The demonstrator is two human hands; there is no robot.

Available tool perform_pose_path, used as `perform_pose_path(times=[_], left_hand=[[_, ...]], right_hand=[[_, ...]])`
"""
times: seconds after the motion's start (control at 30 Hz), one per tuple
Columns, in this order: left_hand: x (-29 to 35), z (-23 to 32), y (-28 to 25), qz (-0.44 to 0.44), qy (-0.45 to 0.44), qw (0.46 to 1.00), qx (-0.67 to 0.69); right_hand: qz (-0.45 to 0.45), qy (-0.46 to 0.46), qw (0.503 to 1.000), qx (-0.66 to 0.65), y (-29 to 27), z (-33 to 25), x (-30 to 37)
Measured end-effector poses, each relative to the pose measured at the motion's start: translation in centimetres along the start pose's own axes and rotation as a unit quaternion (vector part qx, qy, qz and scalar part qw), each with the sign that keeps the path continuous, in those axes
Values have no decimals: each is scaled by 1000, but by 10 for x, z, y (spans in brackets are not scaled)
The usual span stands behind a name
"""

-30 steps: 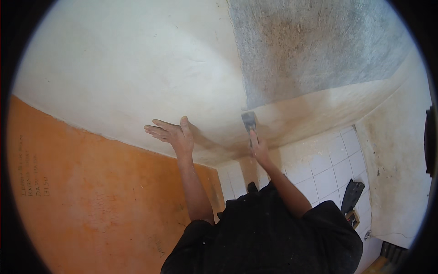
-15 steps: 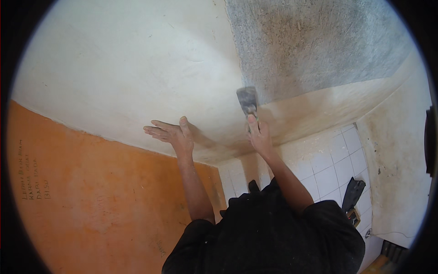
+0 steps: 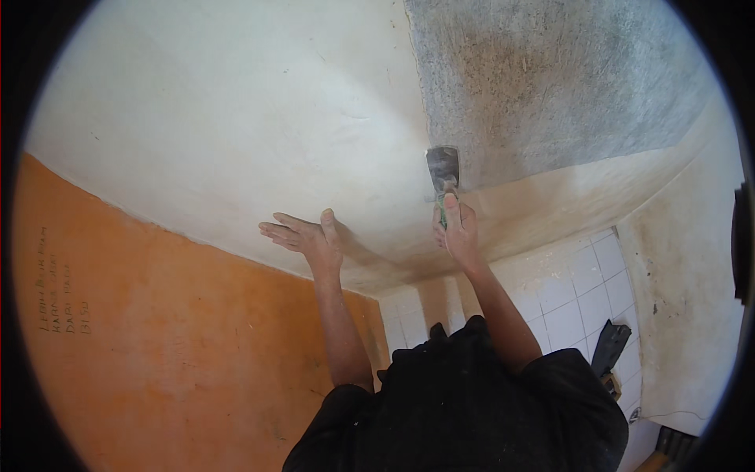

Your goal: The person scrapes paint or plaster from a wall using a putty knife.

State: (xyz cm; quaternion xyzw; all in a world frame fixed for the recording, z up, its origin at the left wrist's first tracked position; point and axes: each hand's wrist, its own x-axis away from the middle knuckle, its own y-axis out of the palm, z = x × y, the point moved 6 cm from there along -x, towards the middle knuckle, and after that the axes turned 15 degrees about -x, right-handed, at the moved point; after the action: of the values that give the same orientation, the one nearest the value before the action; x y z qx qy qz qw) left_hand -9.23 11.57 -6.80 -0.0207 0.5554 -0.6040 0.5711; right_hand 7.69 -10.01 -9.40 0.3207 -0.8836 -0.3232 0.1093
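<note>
the right hand [image 3: 458,234] is wrapped tight around the handle of a putty knife [image 3: 443,175], thumb laid up along the shaft. the blade's long axis runs straight up and away from the wrist, and its flat metal edge sits right on the boundary where the cream skim coat [image 3: 236,134] meets the bare grey patch [image 3: 550,86] of rough plaster. so the tool lies directly above that hand, with the grey area above and to the right of the blade. the left hand [image 3: 305,236] holds nothing: it is spread flat, fingers together and stretched leftward, palm pressed against the cream coat, well to the left of the blade and a little lower. the right hand is clearly the one nearer the grey patch.

below the cream band the orange wall [image 3: 157,354] takes over on the left, and near its left edge there are a few short lines of dark handwriting stacked vertically. to the lower right, white tiles [image 3: 566,307] cover the wall, and a dark flat object [image 3: 610,346] leans near them; i cannot tell what it is.
</note>
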Motion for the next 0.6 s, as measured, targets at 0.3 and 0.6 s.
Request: perform_pose_path(times=[0.3, 0.6], left_hand=[[-1, -3, 5, 11, 3, 1000, -13], [-3, 2, 8, 8, 1, 1000, -5]], right_hand=[[19, 70, 997, -33, -34, 50, 39], [58, 26, 998, 15, -69, 67, 40]])
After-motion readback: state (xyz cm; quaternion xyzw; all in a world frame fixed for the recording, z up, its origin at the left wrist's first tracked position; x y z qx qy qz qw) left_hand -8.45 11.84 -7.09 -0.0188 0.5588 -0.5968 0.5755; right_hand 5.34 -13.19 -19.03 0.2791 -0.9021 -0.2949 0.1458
